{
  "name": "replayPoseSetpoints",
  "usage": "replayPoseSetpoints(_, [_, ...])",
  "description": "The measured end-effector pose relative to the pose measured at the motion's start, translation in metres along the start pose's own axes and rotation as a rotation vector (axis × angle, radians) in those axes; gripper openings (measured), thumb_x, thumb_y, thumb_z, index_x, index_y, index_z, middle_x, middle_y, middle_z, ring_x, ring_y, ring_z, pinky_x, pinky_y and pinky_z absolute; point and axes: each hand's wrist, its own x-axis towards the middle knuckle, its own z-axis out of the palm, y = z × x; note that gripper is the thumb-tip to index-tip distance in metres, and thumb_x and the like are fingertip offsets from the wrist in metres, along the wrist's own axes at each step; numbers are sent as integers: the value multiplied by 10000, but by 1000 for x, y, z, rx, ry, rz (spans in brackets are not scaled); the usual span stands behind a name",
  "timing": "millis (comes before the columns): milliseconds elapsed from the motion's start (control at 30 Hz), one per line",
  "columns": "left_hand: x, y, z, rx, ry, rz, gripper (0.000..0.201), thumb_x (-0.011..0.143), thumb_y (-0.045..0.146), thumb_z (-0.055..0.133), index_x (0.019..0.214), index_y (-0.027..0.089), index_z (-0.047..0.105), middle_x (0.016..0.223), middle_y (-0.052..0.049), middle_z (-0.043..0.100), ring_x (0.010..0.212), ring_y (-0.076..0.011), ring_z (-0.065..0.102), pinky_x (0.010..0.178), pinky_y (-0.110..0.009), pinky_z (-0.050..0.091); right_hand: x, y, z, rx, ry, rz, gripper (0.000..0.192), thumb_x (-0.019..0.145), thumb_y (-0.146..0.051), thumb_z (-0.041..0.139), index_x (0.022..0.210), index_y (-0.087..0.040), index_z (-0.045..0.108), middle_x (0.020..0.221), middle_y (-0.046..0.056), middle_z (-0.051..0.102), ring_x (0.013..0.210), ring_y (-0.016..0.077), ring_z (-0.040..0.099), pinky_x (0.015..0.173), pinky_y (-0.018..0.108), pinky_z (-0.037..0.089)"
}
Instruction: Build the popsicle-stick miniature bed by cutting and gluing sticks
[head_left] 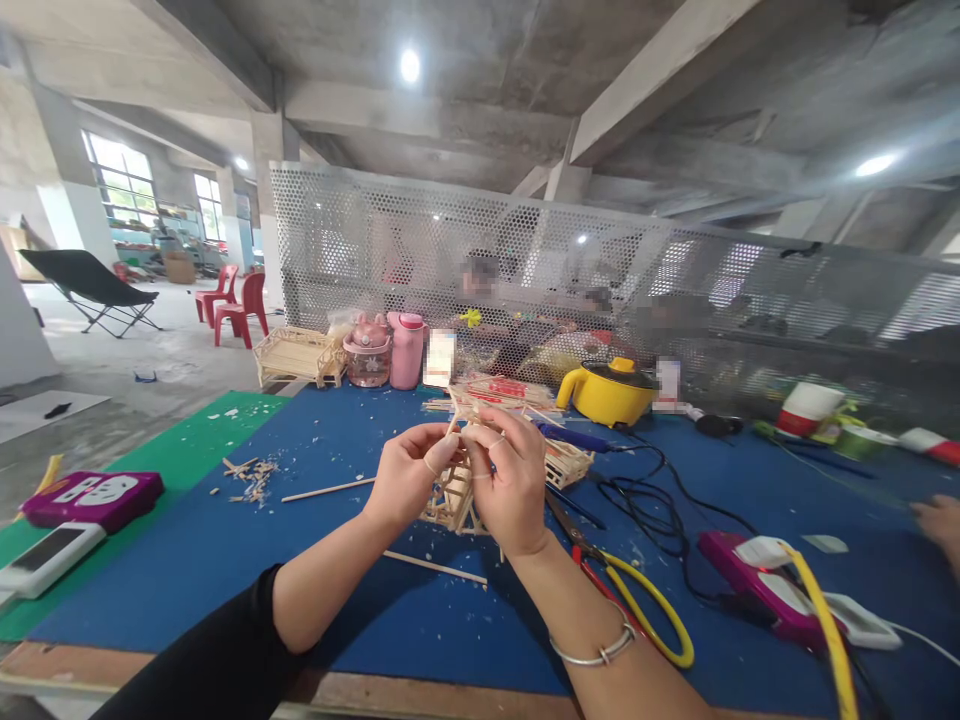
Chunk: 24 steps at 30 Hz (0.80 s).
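My left hand and my right hand meet fingertip to fingertip above the blue table. Both are closed in a pinch on a thin wooden stick, whose end pokes up past the fingers. Right below them stands a small lattice frame of wooden sticks, partly hidden by the hands. Loose sticks lie nearby: one to the left and another in front. Scissors with yellow and red handles rest beside my right forearm. A blue-handled tool with a cord lies behind my right hand.
Wood scraps litter the left. At the back are a stick-built tray, pink bottle, stick bundle and yellow pot. Purple power strips flank the table; black cable loops right. Another person's hand shows far right.
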Motion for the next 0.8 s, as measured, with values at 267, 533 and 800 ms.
replayPoseSetpoints(267, [1,-2,0,63,-15,25,280,707,368,694,860,132,699,782,-55,718,698,-158,645,729,-303,531,0,2,1,7,-7,4,109,825,-159,564,893,-222,621,1016,71,622,997,211,565,882,417,450])
replayPoseSetpoints(533, [3,1,0,86,30,9,274,687,388,704,806,141,699,758,-39,710,671,-149,638,699,-286,526,0,2,1,17,-24,5,105,822,-183,570,891,-239,626,1021,60,628,994,209,572,867,419,458])
replayPoseSetpoints(800, [4,1,-2,164,66,7,278,702,411,685,769,142,697,720,-46,703,627,-131,619,628,-243,508,-4,7,-1,162,82,183,317,829,-148,447,1138,-198,495,1158,115,550,1115,245,499,955,514,396])
